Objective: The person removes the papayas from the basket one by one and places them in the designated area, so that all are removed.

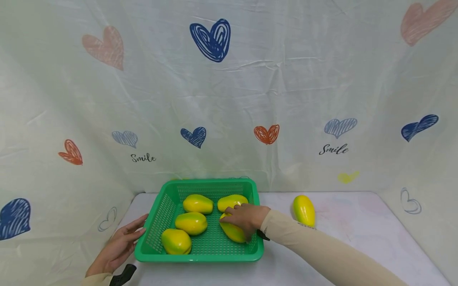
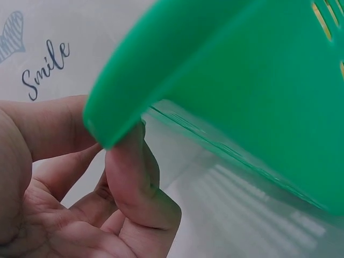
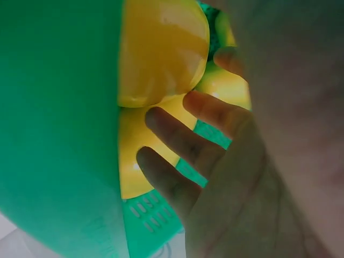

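Nearest you, off the basket's left side: your left hand [image 1: 123, 244], black strap [image 1: 123, 274] at the wrist, pinching the rim of the green basket [image 1: 198, 258] between thumb and fingers. Your right hand [image 1: 247, 218] reaches in over the basket's right side. Its fingers are stretched and spread over the front-right fruit [image 1: 232, 234]; no closed grip seen, and you can't tell how firmly they touch.

Five yellow-green fruits in the basket: that one, another just behind it, three more down the left half. One lone fruit [image 1: 304, 210] lies outside, to the basket's right, near your beige sleeve [image 1: 318, 248].

Risks, as judged: smooth, shiny skins could slip from loose fingers and roll against a neighbour. Your right wrist crosses low over the rim; a knock there could tip or drag the basket, more so if your left pinch slackens. A sweep of that forearm might roll the lone fruit.

Worktop [image 1: 358, 230] pale, faint pinkish marks right of the basket. Beyond it, a whitish curtain [image 1: 232, 103] hangs behind and along both sides, creased, printed with hearts [image 1: 211, 41] and the word "Smile" [image 1: 333, 149].
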`<state>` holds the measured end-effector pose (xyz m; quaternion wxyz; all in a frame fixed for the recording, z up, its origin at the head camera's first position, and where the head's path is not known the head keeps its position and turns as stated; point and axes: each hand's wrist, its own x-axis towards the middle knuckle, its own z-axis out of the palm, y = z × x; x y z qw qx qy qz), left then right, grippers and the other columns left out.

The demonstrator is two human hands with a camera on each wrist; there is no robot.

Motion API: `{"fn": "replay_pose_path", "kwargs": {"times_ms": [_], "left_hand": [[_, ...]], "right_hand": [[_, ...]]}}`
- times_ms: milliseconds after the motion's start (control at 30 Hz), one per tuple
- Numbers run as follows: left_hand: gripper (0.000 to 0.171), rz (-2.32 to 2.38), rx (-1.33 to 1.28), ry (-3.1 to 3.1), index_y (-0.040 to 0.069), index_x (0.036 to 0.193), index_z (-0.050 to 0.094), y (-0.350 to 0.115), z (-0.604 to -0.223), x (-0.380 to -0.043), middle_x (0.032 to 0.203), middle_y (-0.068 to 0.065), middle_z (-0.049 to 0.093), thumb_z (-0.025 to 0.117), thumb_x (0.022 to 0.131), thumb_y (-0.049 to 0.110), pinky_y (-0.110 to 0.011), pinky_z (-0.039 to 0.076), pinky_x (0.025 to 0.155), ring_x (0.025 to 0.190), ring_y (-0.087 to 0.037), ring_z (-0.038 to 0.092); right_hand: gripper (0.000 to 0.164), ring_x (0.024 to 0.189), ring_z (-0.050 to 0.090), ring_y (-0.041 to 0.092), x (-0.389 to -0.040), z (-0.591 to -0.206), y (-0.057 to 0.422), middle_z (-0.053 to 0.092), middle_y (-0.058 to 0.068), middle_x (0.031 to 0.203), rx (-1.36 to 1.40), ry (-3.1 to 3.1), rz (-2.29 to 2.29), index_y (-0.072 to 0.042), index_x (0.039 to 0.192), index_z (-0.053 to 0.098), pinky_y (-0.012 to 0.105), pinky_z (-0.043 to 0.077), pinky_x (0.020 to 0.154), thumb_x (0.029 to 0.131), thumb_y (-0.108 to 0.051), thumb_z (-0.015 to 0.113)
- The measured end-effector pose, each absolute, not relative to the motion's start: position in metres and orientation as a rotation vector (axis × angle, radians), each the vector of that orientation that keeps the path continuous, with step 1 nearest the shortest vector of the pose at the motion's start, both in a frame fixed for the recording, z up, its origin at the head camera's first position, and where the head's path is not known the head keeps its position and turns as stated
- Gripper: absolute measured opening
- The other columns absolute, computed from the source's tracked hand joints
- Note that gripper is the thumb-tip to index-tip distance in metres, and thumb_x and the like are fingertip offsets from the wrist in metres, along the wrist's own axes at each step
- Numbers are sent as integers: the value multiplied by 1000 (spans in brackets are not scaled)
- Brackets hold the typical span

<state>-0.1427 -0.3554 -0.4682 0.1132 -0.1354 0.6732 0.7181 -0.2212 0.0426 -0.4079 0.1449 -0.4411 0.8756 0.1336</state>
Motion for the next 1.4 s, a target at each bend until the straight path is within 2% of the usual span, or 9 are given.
{"fn": "replay_pose_path", "kwargs": {"times_ms": [100, 167, 233, 467, 667, 933, 1100, 1267, 1400], "left_hand": [[60, 2106, -397, 1976, 14, 164, 37, -356, -468, -143, 123, 19, 59, 59, 109, 9, -32, 60, 99, 108, -8, 71], [64, 2094, -419, 1990, 6, 165, 28, -356, -468, -144, 127, 16, 57, 59, 109, 10, -32, 60, 99, 108, -8, 71], [67, 2086, -435, 1995, 4, 165, 23, -355, -468, -144, 133, 12, 55, 59, 109, 10, -32, 60, 100, 107, -8, 70], [68, 2075, -471, 1998, 5, 166, 19, -355, -469, -145, 158, -4, 40, 57, 110, 11, -31, 60, 100, 107, -6, 69], [68, 2089, -483, 1989, 4, 166, 21, -353, -471, -146, 154, -3, 44, 58, 109, 10, -33, 60, 100, 107, -7, 70], [67, 2104, -469, 1998, 2, 165, 22, -349, -471, -145, 136, 8, 55, 59, 109, 8, -33, 60, 99, 106, -8, 71], [67, 2090, -463, 2017, 2, 166, 21, -348, -470, -145, 145, 2, 51, 57, 109, 8, -32, 60, 100, 107, -7, 70], [67, 2074, -457, 2024, 3, 166, 19, -349, -469, -146, 161, -11, 36, 56, 110, 9, -32, 60, 100, 107, -5, 69], [67, 2066, -451, 2014, 4, 166, 19, -352, -469, -144, 161, -9, 36, 56, 110, 11, -32, 60, 100, 108, -6, 69]], "right_hand": [[97, 136, 52, 17, -223, -407, 40, 43, -10, 156, -1231, 2509, 394, -42, 157, 47, 33, 53, 108, 76, -32, 99], [98, 136, 52, 16, -224, -406, 38, 43, -11, 157, -1213, 2504, 409, -43, 157, 46, 32, 53, 107, 76, -31, 99], [98, 136, 53, 16, -225, -405, 35, 42, -11, 157, -1200, 2499, 422, -43, 157, 47, 32, 54, 106, 75, -30, 99], [88, 127, 56, 13, -227, -406, 25, 46, -11, 152, -1195, 2499, 442, -43, 147, 55, 30, 57, 99, 73, -25, 101], [89, 135, 55, 20, -224, -413, 16, 47, -12, 155, -1107, 2497, 419, -46, 148, 52, 40, 57, 102, 75, -26, 99], [96, 125, 56, 14, -219, -416, 13, 48, -11, 148, -1134, 2496, 526, -46, 151, 48, 35, 56, 102, 71, -42, 101], [94, 131, 54, 16, -219, -415, 18, 47, -9, 153, -1142, 2497, 452, -45, 154, 48, 34, 55, 102, 74, -45, 97], [90, 134, 52, 20, -220, -407, 26, 49, -5, 148, -1180, 2511, 365, -42, 154, 48, 36, 52, 107, 77, -47, 94], [90, 137, 49, 20, -222, -398, 34, 46, -1, 153, -1235, 2513, 281, -38, 158, 45, 34, 47, 113, 80, -49, 90]]}}
